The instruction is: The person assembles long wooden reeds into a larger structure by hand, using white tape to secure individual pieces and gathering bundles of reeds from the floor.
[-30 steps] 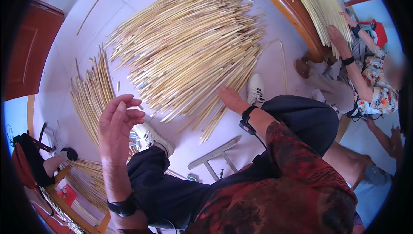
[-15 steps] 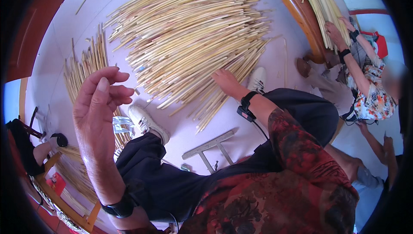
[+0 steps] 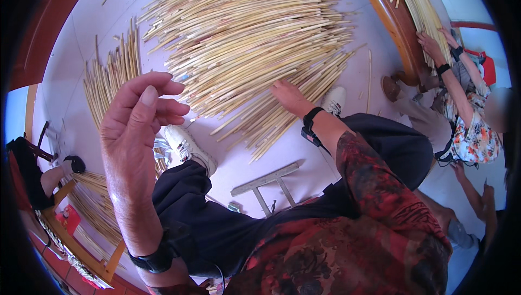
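Observation:
A wide heap of thin, straw-coloured sticks (image 3: 249,40) lies on the floor in front of me. At its near right edge, a looser fan of sticks (image 3: 271,132) spreads toward my shoes. My right hand (image 3: 289,98) reaches down onto this fan with its fingers curled over several sticks; the fingertips are hidden. Raised at the left, my left hand (image 3: 138,116) has loosely bent fingers, the thumb apart from them, and nothing visible in it. Behind it, a smaller bunch of sticks (image 3: 111,78) lies beside the heap.
Between my legs stands a narrow metal-framed stool or stand (image 3: 266,181). My white shoes (image 3: 187,146) flank the near floor. At the right, another person's hands (image 3: 431,45) rest on sticks over a wooden bench (image 3: 399,29). A wooden frame (image 3: 65,230) stands at lower left.
A wider gap has opened between the main heap and the near fan under my right hand. My left hand has moved slightly right in view, fingers still bent.

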Demonstrator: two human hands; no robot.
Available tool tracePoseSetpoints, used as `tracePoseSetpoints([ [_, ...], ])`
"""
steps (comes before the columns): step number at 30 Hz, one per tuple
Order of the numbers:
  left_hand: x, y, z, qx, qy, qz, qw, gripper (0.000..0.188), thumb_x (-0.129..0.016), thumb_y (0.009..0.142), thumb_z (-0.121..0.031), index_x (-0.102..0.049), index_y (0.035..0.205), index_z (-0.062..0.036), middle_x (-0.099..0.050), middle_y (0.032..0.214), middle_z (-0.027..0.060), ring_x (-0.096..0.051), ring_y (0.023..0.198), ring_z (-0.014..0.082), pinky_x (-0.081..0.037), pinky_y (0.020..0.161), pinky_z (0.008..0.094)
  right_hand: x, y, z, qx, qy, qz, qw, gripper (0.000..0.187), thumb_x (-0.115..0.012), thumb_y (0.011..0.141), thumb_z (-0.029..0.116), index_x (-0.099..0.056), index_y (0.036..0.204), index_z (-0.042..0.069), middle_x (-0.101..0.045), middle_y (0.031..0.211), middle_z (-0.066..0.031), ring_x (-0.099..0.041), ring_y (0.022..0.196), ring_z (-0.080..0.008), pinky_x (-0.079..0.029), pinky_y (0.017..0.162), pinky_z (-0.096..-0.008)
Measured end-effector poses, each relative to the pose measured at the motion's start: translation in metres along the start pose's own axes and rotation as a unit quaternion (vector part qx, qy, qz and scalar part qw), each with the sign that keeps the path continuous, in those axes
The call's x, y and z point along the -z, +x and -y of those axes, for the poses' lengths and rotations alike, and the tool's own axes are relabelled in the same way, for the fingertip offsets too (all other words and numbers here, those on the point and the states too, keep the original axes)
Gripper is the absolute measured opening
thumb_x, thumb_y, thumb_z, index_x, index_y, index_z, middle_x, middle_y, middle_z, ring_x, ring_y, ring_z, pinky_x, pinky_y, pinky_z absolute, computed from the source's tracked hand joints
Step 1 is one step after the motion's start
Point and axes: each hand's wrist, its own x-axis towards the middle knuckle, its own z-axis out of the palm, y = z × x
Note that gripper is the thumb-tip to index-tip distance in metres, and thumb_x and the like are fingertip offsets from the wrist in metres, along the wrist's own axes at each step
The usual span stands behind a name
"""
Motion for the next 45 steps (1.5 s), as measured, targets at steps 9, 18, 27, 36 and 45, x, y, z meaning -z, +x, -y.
tracePoseSetpoints([
  [9, -0.003, -0.002, -0.003, 0.005, -0.011, -0.004, 1.0, 0.025, -0.044, 0.087, -0.016, -0.051, 0.1, 0.0027, -0.057, 0.089, 0.0109, -0.056, 0.072, 0.0136, -0.044, 0.067, 0.0248, 0.0, 0.014, 0.013, 0.093, -0.228, 0.118, 0.962, 0.011, -0.049, 0.069, 0.012, -0.058, 0.074, 0.008, -0.054, 0.079, -0.0088, -0.053, 0.08, -0.0222, -0.041, 0.066, -0.0349],
  [18, -0.003, -0.003, -0.001, 0.036, -0.017, 0.059, 0.997, 0.026, -0.043, 0.087, -0.018, -0.05, 0.102, 0.0024, -0.056, 0.091, 0.0115, -0.056, 0.075, 0.0138, -0.045, 0.066, 0.0246, 0.053, -0.001, 0.04, 0.016, 0.106, -0.049, 0.993, 0.02, -0.043, 0.079, 0.014, -0.053, 0.094, 0.005, -0.054, 0.073, -0.0119, -0.055, 0.074, -0.0233, -0.044, 0.065, -0.0339],
  [27, 0.007, 0.004, 0.028, 0.066, -0.174, -0.02, 0.982, 0.04, -0.043, 0.086, -0.019, -0.037, 0.114, 0.0083, -0.046, 0.11, 0.0205, -0.048, 0.102, 0.0273, -0.042, 0.083, 0.036, 0.183, -0.016, 0.133, -0.1, 0.634, -0.008, 0.766, 0.029, -0.035, 0.091, 0.027, -0.051, 0.099, 0.005, -0.04, 0.057, 0.003, -0.033, 0.043, -0.0035, -0.026, 0.036, -0.0161],
  [36, -0.014, 0.001, 0.043, 0.104, -0.259, 0.097, 0.955, 0.024, -0.043, 0.086, -0.015, -0.046, 0.1, 0.004, -0.056, 0.093, 0.0183, -0.055, 0.089, 0.0265, -0.046, 0.08, 0.0375, 0.188, -0.024, 0.173, -0.062, 0.702, 0.102, 0.702, 0.036, -0.034, 0.09, 0.034, -0.046, 0.104, 0.003, -0.045, 0.063, -0.0011, -0.037, 0.043, -0.0057, -0.032, 0.039, -0.018],
  [45, 0.006, 0.008, 0.021, 0.008, -0.2, -0.087, 0.976, 0.02, -0.047, 0.086, -0.019, -0.05, 0.096, -0.0023, -0.039, 0.06, -0.0023, -0.036, 0.046, 0.0053, -0.03, 0.041, 0.0186, 0.031, -0.048, 0.049, -0.049, 0.192, 0.104, 0.975, 0.019, -0.041, 0.079, 0.011, -0.054, 0.091, 0.003, -0.056, 0.086, -0.0159, -0.056, 0.084, -0.0285, -0.046, 0.068, -0.0386],
])
